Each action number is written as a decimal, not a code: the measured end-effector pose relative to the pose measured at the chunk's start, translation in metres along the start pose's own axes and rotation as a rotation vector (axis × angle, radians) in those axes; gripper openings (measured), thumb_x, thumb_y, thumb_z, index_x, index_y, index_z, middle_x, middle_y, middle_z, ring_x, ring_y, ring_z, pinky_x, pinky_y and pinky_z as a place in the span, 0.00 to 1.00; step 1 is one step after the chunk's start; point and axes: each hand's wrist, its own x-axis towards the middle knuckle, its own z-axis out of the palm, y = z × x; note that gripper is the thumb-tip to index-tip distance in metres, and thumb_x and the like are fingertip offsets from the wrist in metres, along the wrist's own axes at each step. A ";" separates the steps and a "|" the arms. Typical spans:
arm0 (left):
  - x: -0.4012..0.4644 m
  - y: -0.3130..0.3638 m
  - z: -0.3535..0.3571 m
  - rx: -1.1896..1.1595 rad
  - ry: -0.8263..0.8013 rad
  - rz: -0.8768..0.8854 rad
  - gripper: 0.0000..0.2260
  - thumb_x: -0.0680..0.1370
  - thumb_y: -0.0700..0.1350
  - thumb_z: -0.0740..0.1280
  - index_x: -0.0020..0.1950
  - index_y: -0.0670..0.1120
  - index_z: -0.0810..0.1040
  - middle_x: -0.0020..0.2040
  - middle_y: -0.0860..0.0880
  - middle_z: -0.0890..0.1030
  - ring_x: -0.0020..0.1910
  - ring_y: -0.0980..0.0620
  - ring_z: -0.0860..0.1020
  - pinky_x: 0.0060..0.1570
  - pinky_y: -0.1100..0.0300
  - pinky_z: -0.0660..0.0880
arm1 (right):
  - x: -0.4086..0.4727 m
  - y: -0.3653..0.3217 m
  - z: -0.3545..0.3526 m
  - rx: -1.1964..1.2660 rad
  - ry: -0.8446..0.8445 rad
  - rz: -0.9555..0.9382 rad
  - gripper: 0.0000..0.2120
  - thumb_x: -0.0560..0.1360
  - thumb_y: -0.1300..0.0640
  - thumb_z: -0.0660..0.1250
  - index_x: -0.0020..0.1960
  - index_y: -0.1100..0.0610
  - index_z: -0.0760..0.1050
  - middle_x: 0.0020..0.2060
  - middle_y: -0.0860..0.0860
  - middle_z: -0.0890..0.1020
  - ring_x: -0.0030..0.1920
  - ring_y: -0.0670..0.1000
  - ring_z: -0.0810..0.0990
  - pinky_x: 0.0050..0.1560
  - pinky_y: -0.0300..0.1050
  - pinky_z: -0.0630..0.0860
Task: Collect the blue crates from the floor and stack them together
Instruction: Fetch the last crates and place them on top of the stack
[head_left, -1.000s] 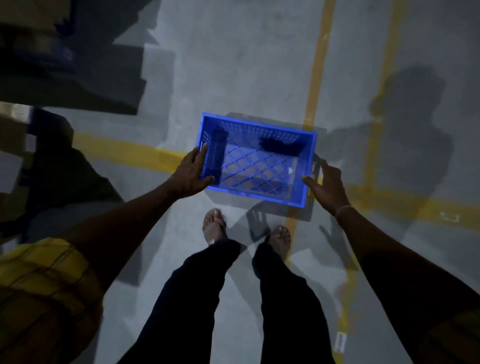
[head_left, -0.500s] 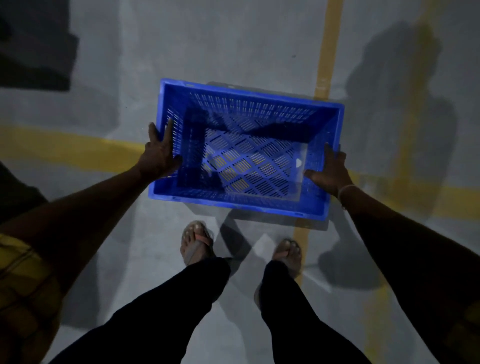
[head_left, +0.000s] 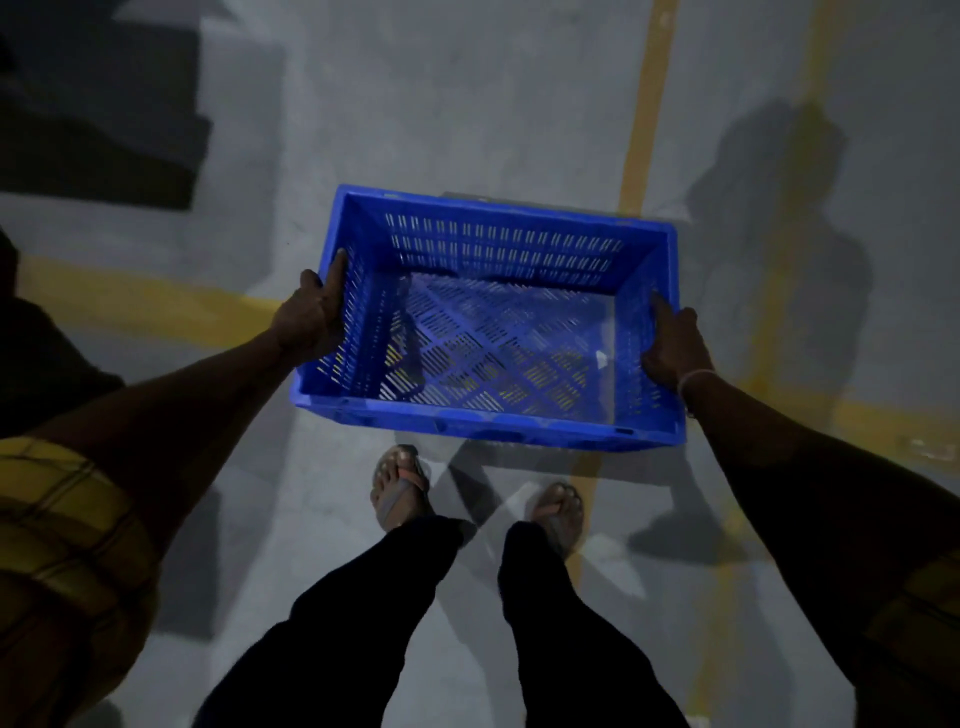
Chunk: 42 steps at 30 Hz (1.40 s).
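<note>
Both hands' fingers (head_left: 336, 270) grip the blue crate (head_left: 488, 415) (held above the floor (head_left: 467, 104)).

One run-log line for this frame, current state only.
stage: carrying | blue crate: empty, held above floor | left hand: grips left wall | right hand: grips right wall | stack: not in view

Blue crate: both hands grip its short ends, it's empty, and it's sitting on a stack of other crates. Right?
Not quite. The head view shows no stack: the blue crate is over bare floor with yellow lines. The left hand and right hand do grip its ends, and it is empty.
</note>
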 end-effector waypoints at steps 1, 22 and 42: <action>-0.012 0.003 -0.016 0.004 0.000 0.008 0.44 0.78 0.41 0.68 0.82 0.44 0.39 0.63 0.28 0.66 0.46 0.27 0.77 0.45 0.37 0.78 | -0.011 -0.007 -0.016 -0.010 0.003 -0.006 0.41 0.76 0.61 0.67 0.81 0.48 0.49 0.74 0.64 0.57 0.54 0.72 0.76 0.50 0.59 0.74; -0.394 0.049 -0.345 -0.281 0.502 -0.082 0.37 0.73 0.44 0.60 0.81 0.42 0.52 0.58 0.29 0.69 0.47 0.31 0.75 0.50 0.42 0.74 | -0.328 -0.215 -0.342 -0.001 0.267 -0.428 0.33 0.76 0.65 0.60 0.79 0.52 0.58 0.61 0.66 0.69 0.53 0.68 0.75 0.54 0.52 0.72; -0.551 0.188 -0.249 -0.489 1.031 -0.741 0.31 0.77 0.34 0.65 0.79 0.44 0.62 0.64 0.35 0.71 0.60 0.36 0.74 0.60 0.48 0.71 | -0.309 -0.343 -0.413 -0.230 0.175 -1.148 0.32 0.77 0.65 0.59 0.79 0.50 0.59 0.59 0.62 0.71 0.50 0.66 0.76 0.51 0.56 0.75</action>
